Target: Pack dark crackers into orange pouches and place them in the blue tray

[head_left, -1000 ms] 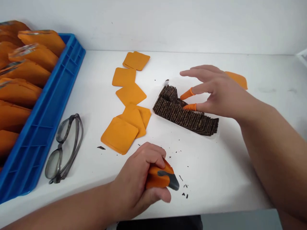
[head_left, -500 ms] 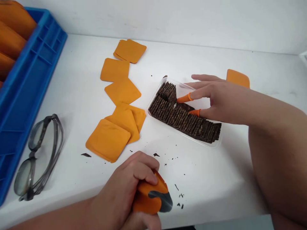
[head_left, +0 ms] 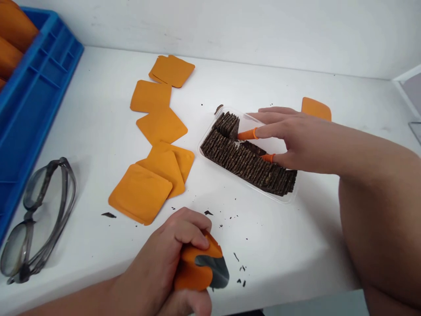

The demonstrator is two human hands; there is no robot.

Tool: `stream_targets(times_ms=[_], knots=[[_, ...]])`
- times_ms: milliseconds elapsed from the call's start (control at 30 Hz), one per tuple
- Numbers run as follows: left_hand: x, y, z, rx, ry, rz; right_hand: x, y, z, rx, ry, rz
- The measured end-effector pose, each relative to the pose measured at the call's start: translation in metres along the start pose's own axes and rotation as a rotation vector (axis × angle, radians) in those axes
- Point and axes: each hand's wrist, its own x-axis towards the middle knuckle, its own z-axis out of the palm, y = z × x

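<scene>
From my head camera, the clear plastic tray (head_left: 289, 198) on the white table (head_left: 296, 245) is largely filled: a long row of dark square chips (head_left: 246, 162) stands on edge along its near side, with a shorter stack (head_left: 227, 124) at the far left corner. Part of the tray floor behind the row shows bare, so I judge there is room left to fill. Seven or so orange square sleeves (head_left: 140, 193) lie flat to the left of the tray, some overlapping, and one more orange sleeve (head_left: 315, 108) sits beyond my right wrist.

My right hand (head_left: 296, 140) is spread half open over the tray. Its forefinger and thumb wear orange finger cots (head_left: 247, 134), and they touch a dark chip (head_left: 253, 148) lying tilted on top of the row; I cannot tell whether it is truly pinched.

My left hand (head_left: 167, 259) is curled tight around an orange and grey tool (head_left: 204, 268), probably a small cutter, at the table's near edge. Dark crumbs (head_left: 240, 263) are scattered just beside it. Grey safety glasses (head_left: 36, 219) lie far left, beside a blue crate (head_left: 29, 109).
</scene>
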Motion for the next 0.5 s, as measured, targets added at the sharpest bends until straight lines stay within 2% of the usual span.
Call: stream_targets(times_ms=[133, 400, 500], knots=[[0.001, 0.004, -0.004, 0.031, -0.072, -0.062, -0.001, 0.003, 0.0, 0.002, -0.058, 0.034], [-0.001, 0.009, -0.007, 0.055, -0.104, -0.109, 0.003, -0.011, -0.015, 0.032, -0.092, 0.08], [-0.003, 0.007, -0.007, 0.056, -0.096, -0.127, -0.004, -0.012, -0.024, 0.025, -0.041, 0.099]])
